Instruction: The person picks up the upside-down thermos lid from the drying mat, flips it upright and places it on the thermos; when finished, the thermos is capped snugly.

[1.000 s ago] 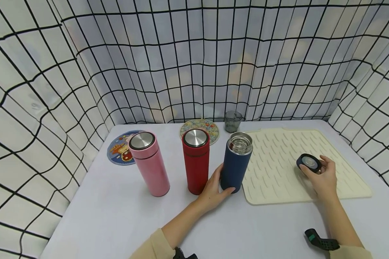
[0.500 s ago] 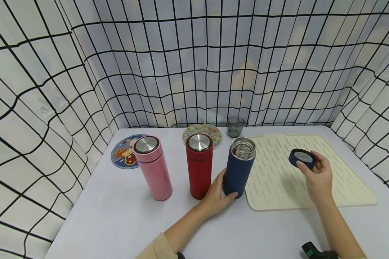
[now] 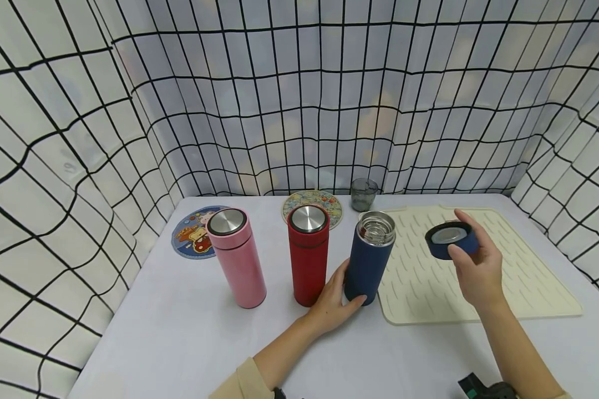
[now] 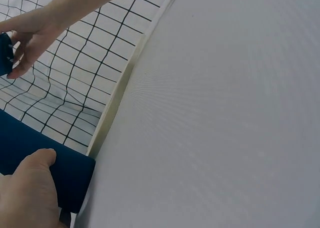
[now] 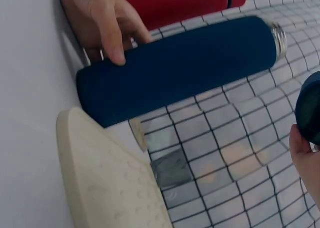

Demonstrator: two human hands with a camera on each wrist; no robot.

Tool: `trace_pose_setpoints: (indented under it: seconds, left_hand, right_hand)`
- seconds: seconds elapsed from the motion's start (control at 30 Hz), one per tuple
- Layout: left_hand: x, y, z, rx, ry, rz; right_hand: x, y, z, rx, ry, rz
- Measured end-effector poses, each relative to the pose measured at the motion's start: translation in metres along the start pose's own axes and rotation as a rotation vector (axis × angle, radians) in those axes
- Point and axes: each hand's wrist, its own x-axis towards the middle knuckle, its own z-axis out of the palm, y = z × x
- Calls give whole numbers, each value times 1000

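Observation:
A blue thermos point(image 3: 368, 266) stands uncapped on the white table, its steel mouth bare. My left hand point(image 3: 329, 305) grips it low down, thumb on the near side and fingers round the left. Above the cream mat, my right hand point(image 3: 481, 271) pinches the blue lid point(image 3: 451, 239) between thumb and fingers, its pale round underside tilted toward me. In the right wrist view the lid point(image 5: 310, 108) shows at the right edge, apart from the thermos point(image 5: 185, 68). A red thermos point(image 3: 308, 257) and a pink thermos point(image 3: 237, 260), both capped, stand to the left.
The cream ridged mat point(image 3: 534, 293) lies right of the blue thermos. Behind stand a grey glass point(image 3: 363, 195) and a round patterned coaster point(image 3: 333, 206). Another coaster, blue point(image 3: 184, 244), lies behind the pink thermos. Black netting point(image 3: 299, 105) encloses the table's back and sides.
My right hand has lifted the lid off the low spot over the mat and brought it left, toward the blue thermos. The left hand keeps its grip. The head view has shifted slightly.

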Motion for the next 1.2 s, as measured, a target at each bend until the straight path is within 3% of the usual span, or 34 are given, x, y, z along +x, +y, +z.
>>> trace_pose_setpoints:
  seconds: [0.07,0.17,0.43,0.8,1.2]
  left_hand:
    - [0,0,0,-1,-3,-6]
    - [1,-1,0,5,-1,-3]
    - [0,-1,0,17,-9,-19]
    - [1,1,0,22,-10,-69]
    - [0,2,1,14,-6,-78]
  right_hand:
    - [2,-2,8,-127,-23,-3]
    - [7,-3,19,-230,-44,-33]
    - [19,7,37,-154,-73,-150]
    - [33,16,53,-176,-84,-223]
    - [42,19,71,-226,-90,-213]
